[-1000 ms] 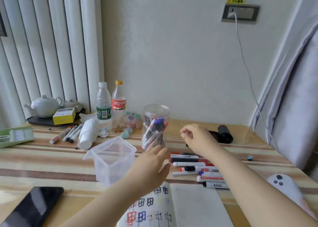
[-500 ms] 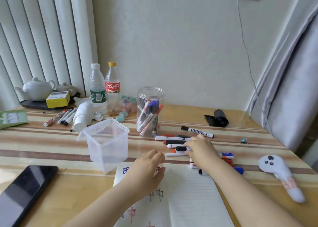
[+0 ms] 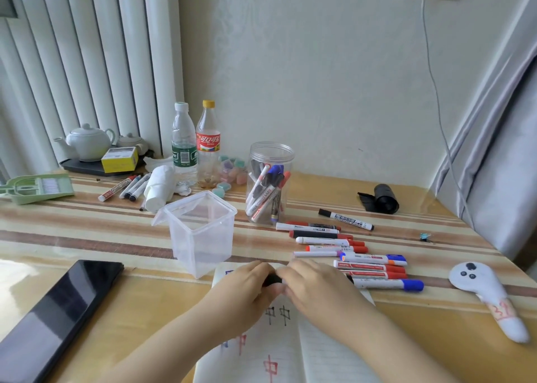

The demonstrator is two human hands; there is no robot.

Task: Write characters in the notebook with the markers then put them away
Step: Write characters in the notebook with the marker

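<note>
Midway through, by the look of it — several black, red and blue characters already on the left page of the open notebook [image 3: 279, 350], the ruled right page bare where it shows. Both hands meeting over the notebook's top edge: left hand [image 3: 247, 291] and right hand [image 3: 316, 288] curled around a short dark marker [image 3: 272, 280], only a black stretch of it showing between the fingers; probably a cap being pulled off or pushed on, though which cannot be told. Putting away mostly undone: a row of loose markers [image 3: 348, 252] lying side by side on the striped surface [image 3: 87, 237] just beyond the right hand, one black-capped marker [image 3: 345, 219] apart behind them, three more markers [image 3: 125, 188] far left near a roll of white tissue [image 3: 159, 188]. Some already upright and leaning in the clear round jar [image 3: 268, 185]; the square translucent tub [image 3: 202, 231] beside the notebook standing lidless, nothing visible inside. Smooth plastic barrels, mostly white with red, blue or black caps — light, cylindrical, likely to roll. Glossy, reflective surface; thin matte paper; hard clear walls on jar and tub. Also a dark glossy phone [image 3: 55, 310] at near left, and a white handheld controller [image 3: 488, 295] at right.
</note>
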